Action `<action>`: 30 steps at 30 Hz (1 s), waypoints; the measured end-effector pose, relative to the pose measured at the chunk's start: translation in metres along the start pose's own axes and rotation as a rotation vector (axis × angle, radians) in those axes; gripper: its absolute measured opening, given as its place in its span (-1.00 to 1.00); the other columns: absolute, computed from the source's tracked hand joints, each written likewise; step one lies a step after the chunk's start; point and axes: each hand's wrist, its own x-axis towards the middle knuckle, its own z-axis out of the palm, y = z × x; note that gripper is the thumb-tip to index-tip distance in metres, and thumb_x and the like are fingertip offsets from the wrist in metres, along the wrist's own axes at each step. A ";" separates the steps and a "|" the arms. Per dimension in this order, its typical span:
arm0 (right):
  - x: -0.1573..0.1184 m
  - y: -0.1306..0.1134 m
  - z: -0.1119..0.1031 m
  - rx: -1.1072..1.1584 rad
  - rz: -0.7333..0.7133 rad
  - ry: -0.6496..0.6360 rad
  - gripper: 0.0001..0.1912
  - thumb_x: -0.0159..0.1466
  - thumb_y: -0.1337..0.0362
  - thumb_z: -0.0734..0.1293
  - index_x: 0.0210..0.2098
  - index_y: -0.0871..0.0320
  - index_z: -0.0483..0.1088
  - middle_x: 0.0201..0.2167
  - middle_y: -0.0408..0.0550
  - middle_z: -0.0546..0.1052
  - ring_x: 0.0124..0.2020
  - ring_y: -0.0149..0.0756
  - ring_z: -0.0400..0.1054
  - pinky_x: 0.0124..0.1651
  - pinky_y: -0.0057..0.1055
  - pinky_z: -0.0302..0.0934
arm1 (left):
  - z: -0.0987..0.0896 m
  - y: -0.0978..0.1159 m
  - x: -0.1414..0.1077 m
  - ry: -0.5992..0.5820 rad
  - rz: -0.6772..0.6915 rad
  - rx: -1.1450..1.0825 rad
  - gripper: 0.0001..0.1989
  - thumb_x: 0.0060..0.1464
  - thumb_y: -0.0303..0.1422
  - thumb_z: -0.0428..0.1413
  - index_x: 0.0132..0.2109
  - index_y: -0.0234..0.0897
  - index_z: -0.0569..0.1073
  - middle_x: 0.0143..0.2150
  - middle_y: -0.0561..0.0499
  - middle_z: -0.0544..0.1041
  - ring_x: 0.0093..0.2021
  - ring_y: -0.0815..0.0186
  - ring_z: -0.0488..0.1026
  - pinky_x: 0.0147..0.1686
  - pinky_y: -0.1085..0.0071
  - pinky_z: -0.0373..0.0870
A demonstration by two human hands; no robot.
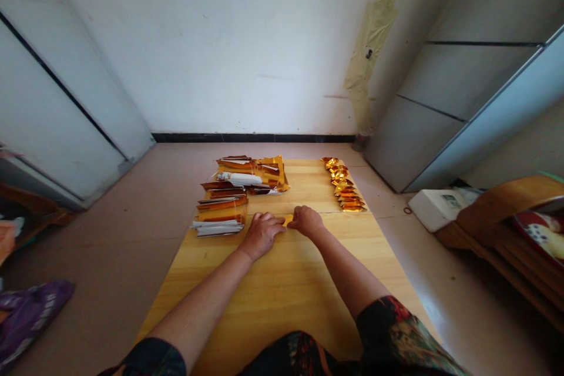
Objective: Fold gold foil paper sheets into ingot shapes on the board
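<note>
Between my two hands, at the middle of the wooden table, lies a small gold foil piece (288,219), mostly covered by fingers. My left hand (263,234) presses its fingertips on the left end of it. The fingers of my right hand (306,221) are pinched together at its right end. Left of my hands lie stacks of flat gold and white foil sheets (221,208), with a further bundle (259,174) behind them. A row of folded gold foil pieces (346,188) runs along the table's right edge.
The wooden table (282,288) stands on a pinkish tiled floor before a white wall. Grey cabinets (458,70) rise at the right, near a white box (434,210) and a wooden seat (506,211). A purple bag (37,317) lies at the lower left.
</note>
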 end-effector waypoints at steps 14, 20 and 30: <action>0.008 0.016 0.003 0.151 -0.070 -0.005 -0.87 0.02 0.35 0.40 -0.39 0.15 0.45 -0.35 -0.11 0.52 -0.35 -0.39 0.33 -0.38 -0.53 0.05 | -0.004 0.002 0.000 -0.010 -0.055 -0.075 -0.75 0.12 -0.50 0.02 -0.21 -0.08 0.53 -0.05 0.08 0.54 -0.11 0.28 0.36 -0.14 0.25 0.13; 0.006 0.019 0.001 0.166 -0.106 0.010 -0.90 0.02 0.36 0.39 -0.41 0.16 0.43 -0.37 -0.12 0.51 -0.35 -0.38 0.32 -0.36 -0.53 0.04 | -0.007 0.004 0.004 0.005 -0.162 -0.130 -0.73 0.01 -0.52 0.05 -0.13 -0.17 0.46 -0.21 0.02 0.55 -0.13 0.26 0.38 -0.12 0.29 0.21; 0.001 0.028 -0.001 0.190 -0.273 0.012 -0.80 0.03 0.43 0.35 -0.31 0.17 0.42 -0.38 -0.14 0.45 -0.39 -0.43 0.26 -0.37 -0.56 0.04 | -0.002 0.000 0.015 0.026 -0.104 -0.104 -0.66 0.00 -0.52 0.08 -0.04 -0.20 0.44 -0.21 -0.02 0.56 -0.19 0.25 0.40 -0.18 0.33 0.28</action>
